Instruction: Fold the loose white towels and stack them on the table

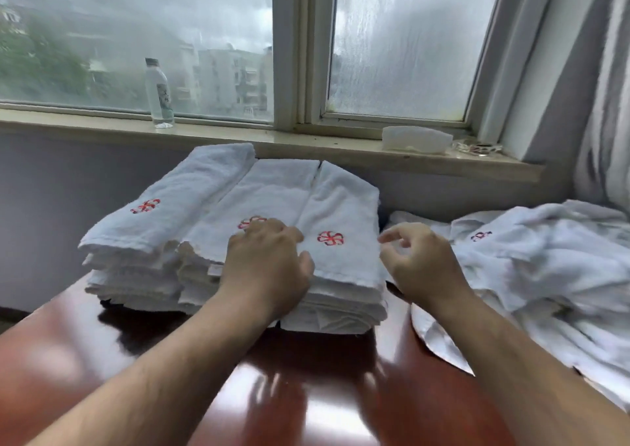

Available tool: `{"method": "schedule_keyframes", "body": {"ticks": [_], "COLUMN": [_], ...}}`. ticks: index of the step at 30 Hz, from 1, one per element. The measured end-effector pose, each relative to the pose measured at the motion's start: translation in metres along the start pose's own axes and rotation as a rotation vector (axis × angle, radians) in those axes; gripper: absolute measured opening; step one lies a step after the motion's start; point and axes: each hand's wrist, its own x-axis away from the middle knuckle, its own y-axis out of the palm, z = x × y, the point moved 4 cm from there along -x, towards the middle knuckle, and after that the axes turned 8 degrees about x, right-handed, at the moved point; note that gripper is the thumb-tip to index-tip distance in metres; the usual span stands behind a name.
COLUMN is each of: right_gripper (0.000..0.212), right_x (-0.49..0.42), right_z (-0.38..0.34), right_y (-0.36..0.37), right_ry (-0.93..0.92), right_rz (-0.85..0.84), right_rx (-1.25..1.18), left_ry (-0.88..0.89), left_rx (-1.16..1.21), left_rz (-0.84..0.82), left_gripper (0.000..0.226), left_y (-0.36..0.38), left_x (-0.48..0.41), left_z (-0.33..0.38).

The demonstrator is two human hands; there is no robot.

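Observation:
Folded white towels with red flower emblems lie in stacks on the glossy reddish-brown table, side by side below the window. My left hand rests flat on the middle and right stacks, fingers spread over the top towel. My right hand hovers just right of the stacks with loosely curled fingers, holding nothing. A heap of loose white towels lies crumpled at the right, one emblem showing.
A clear plastic bottle stands on the window sill behind the stacks. A white folded item and a small glass dish sit further right on the sill. A curtain hangs at the far right.

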Motion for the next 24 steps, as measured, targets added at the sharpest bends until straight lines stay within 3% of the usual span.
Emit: {"method": "schedule_keyframes", "body": {"ticks": [4, 9, 13, 16, 19, 24], "right_gripper": [0.018, 0.016, 0.016, 0.015, 0.017, 0.046], "right_x": [0.048, 0.091, 0.130, 0.137, 0.126, 0.100], "right_z": [0.062, 0.125, 0.170, 0.183, 0.187, 0.186], "right_y": [-0.036, -0.067, -0.063, -0.055, -0.052, -0.043], "right_ry": [0.226, 0.413, 0.561, 0.590, 0.599, 0.597], "right_rz": [0.030, 0.100, 0.062, 0.013, -0.068, -0.154], "right_rx": [-0.111, -0.117, -0.147, -0.175, -0.144, 0.044], "left_ry": [0.102, 0.207, 0.180, 0.121, 0.077, 0.042], "left_rx": [0.227, 0.439, 0.521, 0.500, 0.448, 0.674], "left_rz": [0.021, -0.131, -0.187, -0.212, -0.237, -0.307], "left_gripper": [0.033, 0.027, 0.038, 0.052, 0.050, 0.065], "left_y": [0.028, 0.094, 0.149, 0.176, 0.190, 0.194], "left_x": [0.025, 0.042, 0.042, 0.035, 0.025, 0.009], "left_z": [0.069, 0.136, 0.155, 0.158, 0.158, 0.145]}}
